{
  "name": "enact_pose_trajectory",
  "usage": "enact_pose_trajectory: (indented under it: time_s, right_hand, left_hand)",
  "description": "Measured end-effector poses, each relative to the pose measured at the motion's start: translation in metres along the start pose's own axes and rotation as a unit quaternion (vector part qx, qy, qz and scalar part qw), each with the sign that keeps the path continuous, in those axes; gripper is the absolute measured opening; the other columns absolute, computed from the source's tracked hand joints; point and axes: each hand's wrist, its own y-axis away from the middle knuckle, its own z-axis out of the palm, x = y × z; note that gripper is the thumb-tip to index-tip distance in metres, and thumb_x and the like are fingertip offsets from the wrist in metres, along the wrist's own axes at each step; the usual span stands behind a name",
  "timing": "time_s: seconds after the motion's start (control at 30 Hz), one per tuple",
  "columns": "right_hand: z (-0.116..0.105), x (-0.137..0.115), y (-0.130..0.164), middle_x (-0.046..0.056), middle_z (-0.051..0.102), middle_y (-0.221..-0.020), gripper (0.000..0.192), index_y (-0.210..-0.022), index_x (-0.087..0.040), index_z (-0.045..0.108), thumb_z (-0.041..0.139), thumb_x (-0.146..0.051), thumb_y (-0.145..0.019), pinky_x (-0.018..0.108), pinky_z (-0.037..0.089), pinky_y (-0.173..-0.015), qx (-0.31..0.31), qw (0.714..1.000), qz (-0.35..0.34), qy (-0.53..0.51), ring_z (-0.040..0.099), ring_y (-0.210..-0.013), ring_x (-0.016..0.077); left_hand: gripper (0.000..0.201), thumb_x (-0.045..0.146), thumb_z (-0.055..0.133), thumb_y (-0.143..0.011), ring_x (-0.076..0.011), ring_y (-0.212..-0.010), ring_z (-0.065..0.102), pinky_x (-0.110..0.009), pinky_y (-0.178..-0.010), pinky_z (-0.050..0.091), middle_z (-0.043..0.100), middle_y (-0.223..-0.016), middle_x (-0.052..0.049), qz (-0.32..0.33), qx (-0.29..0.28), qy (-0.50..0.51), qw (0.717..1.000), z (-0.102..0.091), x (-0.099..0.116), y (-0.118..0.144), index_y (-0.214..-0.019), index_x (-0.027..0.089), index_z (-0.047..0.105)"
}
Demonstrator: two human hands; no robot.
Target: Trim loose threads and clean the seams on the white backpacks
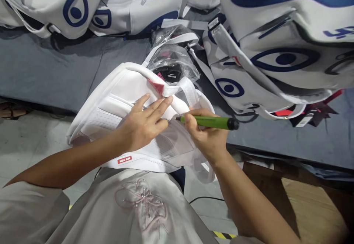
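A white backpack (110, 85) lies in front of me, its padded back and straps facing up, with a small red label reading "NEW YORK" near its lower edge. My left hand (149, 120) rests on it with fingers spread, just below a red triangular patch (156, 86). In my right hand (208, 133) is a green pen-like tool (211, 122) with a black end, its tip pointing left at the white fabric between both hands. Whether the tip touches the fabric I cannot tell. Behind the top handle, clear plastic wrap (177, 61) covers a black tag (170, 75).
More white backpacks with blue eye designs stand along the grey-covered table (55, 66), including a big one (284, 30) at right and another (55, 4) at upper left. Dark red and black tags (315, 113) hang at right. A cardboard box (306, 207) sits below the table edge.
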Motion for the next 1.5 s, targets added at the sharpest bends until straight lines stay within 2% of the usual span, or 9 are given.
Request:
enact_pose_trajectory:
  time_s: [0.17,0.4,0.5,0.6,0.77,0.93,1.13,1.3,1.5]
  right_hand:
    - [0.004,0.001,0.007,0.000,0.074,-0.075,0.015,-0.083,-0.022,0.070,0.066,-0.033,-0.091,0.037,0.059,-0.086,0.004,0.998,-0.068,0.017,0.072,-0.070,0.0179]
    - [0.006,0.003,0.008,0.000,0.073,-0.071,0.014,-0.079,-0.023,0.069,0.066,-0.031,-0.091,0.042,0.060,-0.090,0.010,0.998,-0.067,0.016,0.072,-0.067,0.0192]
    - [0.000,0.001,0.012,0.000,0.073,-0.072,0.012,-0.081,-0.023,0.069,0.065,-0.027,-0.091,0.039,0.061,-0.081,0.031,0.995,-0.089,0.031,0.072,-0.066,0.0198]
    - [0.001,-0.004,0.015,0.006,0.077,-0.092,0.019,-0.110,-0.024,0.071,0.070,-0.025,-0.090,0.036,0.061,-0.078,0.045,0.983,-0.178,0.021,0.074,-0.080,0.0220]
    - [0.036,-0.013,0.017,0.010,0.074,-0.117,0.053,-0.143,-0.028,0.053,0.065,-0.016,-0.092,0.042,0.056,-0.092,0.057,0.956,-0.280,0.073,0.070,-0.108,0.0255]
    - [0.070,-0.027,0.036,0.007,0.072,-0.094,0.040,-0.131,-0.025,0.060,0.057,-0.012,-0.093,0.041,0.056,-0.078,0.078,0.971,-0.226,-0.004,0.069,-0.085,0.0226]
    - [0.058,-0.028,0.039,0.010,0.073,-0.103,0.035,-0.128,-0.022,0.060,0.061,-0.021,-0.093,0.043,0.057,-0.084,-0.010,0.977,-0.214,-0.002,0.069,-0.096,0.0264]
    - [0.060,-0.016,0.040,0.013,0.072,-0.117,0.044,-0.139,-0.021,0.049,0.052,-0.038,-0.097,0.045,0.059,-0.090,0.022,0.993,-0.106,-0.055,0.071,-0.108,0.0284]
    - [0.057,-0.013,0.030,0.006,0.075,-0.100,0.021,-0.110,-0.024,0.061,0.064,-0.033,-0.091,0.037,0.061,-0.080,0.019,0.998,-0.035,-0.052,0.074,-0.088,0.0233]
  left_hand:
    - [0.007,0.017,0.057,-0.094,-0.0300,-0.134,0.056,-0.057,-0.114,0.037,0.049,-0.151,-0.024,-0.011,0.013,0.014,1.000,0.001,0.001,0.001,-0.090,0.016,0.063]
    - [0.012,0.019,0.055,-0.096,-0.0305,-0.133,0.057,-0.056,-0.109,0.044,0.049,-0.149,-0.027,0.002,-0.026,-0.010,1.000,-0.005,0.001,-0.001,-0.091,0.014,0.066]
    - [0.019,0.024,0.055,-0.098,-0.0258,-0.124,0.064,-0.048,-0.108,0.048,0.060,-0.141,-0.022,0.026,-0.030,0.024,0.999,-0.025,-0.013,-0.005,-0.090,0.013,0.067]
    - [0.014,0.024,0.058,-0.097,-0.0220,-0.121,0.064,-0.041,-0.104,0.050,0.067,-0.134,-0.012,0.000,-0.013,0.049,0.999,-0.057,-0.039,-0.015,-0.101,0.017,0.069]
    - [0.071,0.031,0.072,-0.085,-0.0316,-0.134,0.052,-0.045,-0.105,0.042,0.055,-0.148,-0.014,-0.056,-0.156,0.021,0.986,-0.076,-0.070,-0.051,-0.149,0.019,0.042]
    - [0.070,0.029,0.072,-0.083,-0.0301,-0.114,0.062,-0.038,-0.089,0.043,0.070,-0.122,-0.012,-0.052,-0.267,-0.026,0.962,-0.041,-0.076,-0.074,-0.146,0.017,0.045]
    - [0.085,0.037,0.069,-0.084,-0.0338,-0.123,0.056,-0.044,-0.100,0.038,0.062,-0.135,-0.018,-0.024,-0.244,-0.045,0.968,-0.029,-0.079,-0.065,-0.156,0.016,0.029]
    - [0.122,0.046,0.086,-0.065,-0.0455,-0.147,0.027,-0.065,-0.115,0.019,0.029,-0.163,-0.022,-0.013,-0.268,-0.129,0.955,-0.030,-0.066,-0.059,-0.161,0.022,0.014]
    - [0.105,0.036,0.080,-0.076,-0.0402,-0.128,0.049,-0.052,-0.104,0.039,0.047,-0.149,-0.024,-0.023,-0.257,-0.132,0.957,-0.021,-0.064,-0.056,-0.159,0.011,0.023]
